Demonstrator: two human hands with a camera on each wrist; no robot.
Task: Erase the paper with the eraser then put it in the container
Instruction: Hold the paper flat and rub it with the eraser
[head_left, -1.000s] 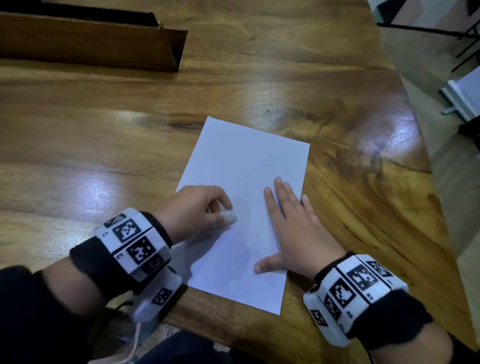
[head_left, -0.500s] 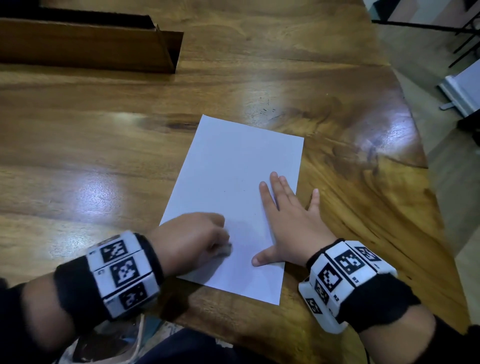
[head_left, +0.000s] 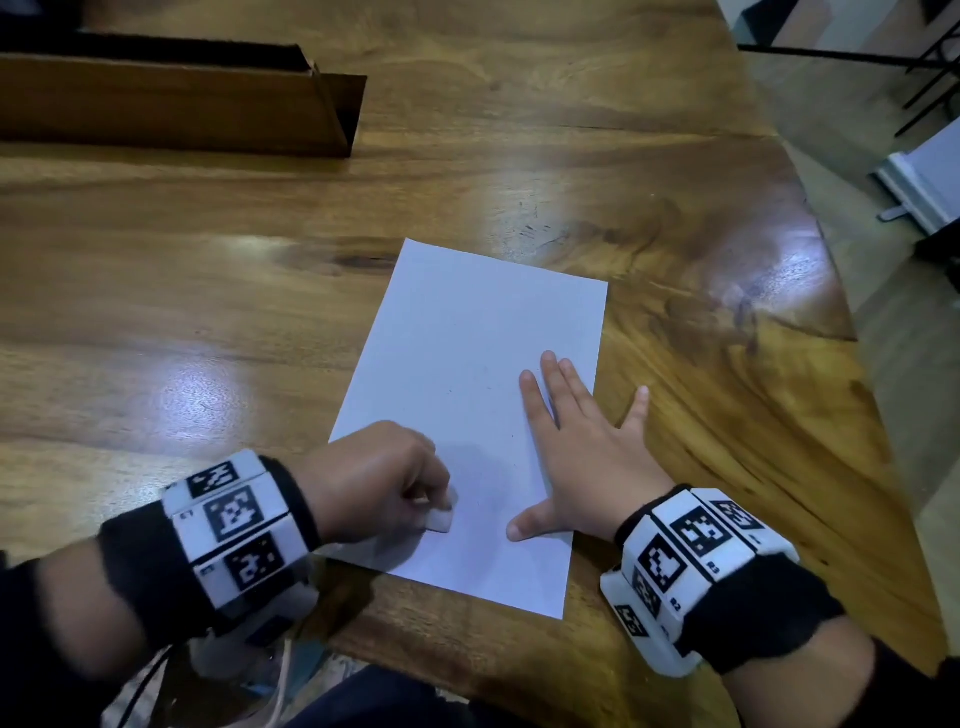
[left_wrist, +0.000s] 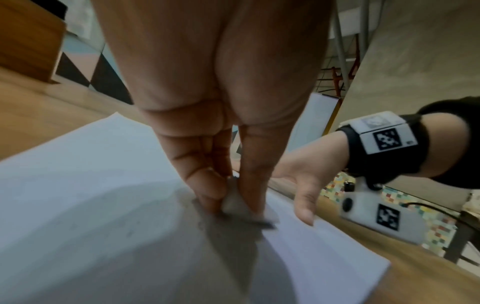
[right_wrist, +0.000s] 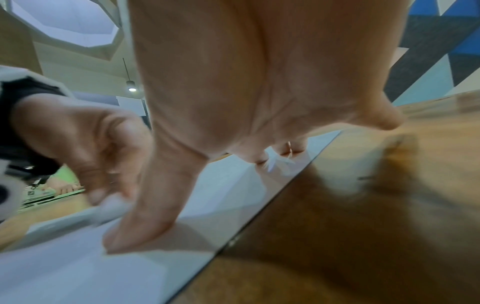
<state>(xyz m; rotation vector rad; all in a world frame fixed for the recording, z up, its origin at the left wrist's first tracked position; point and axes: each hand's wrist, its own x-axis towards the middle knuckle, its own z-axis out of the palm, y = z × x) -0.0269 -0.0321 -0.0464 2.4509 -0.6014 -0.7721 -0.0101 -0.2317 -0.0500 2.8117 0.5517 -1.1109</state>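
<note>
Left hand (head_left: 376, 480) pinched white eraser (head_left: 440, 518) against paper (head_left: 483, 364), same near-corner spot as half-second before; right hand (head_left: 587, 457) stayed flat, fingers spread, beside it.

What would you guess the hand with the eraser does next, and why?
Probably another short rub: the left hand pinches the eraser against the paper, which the flat right hand pins down; the container sits far off.

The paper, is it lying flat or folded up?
Flat. The paper lies spread on the table, with the right hand pressing it down.
</note>
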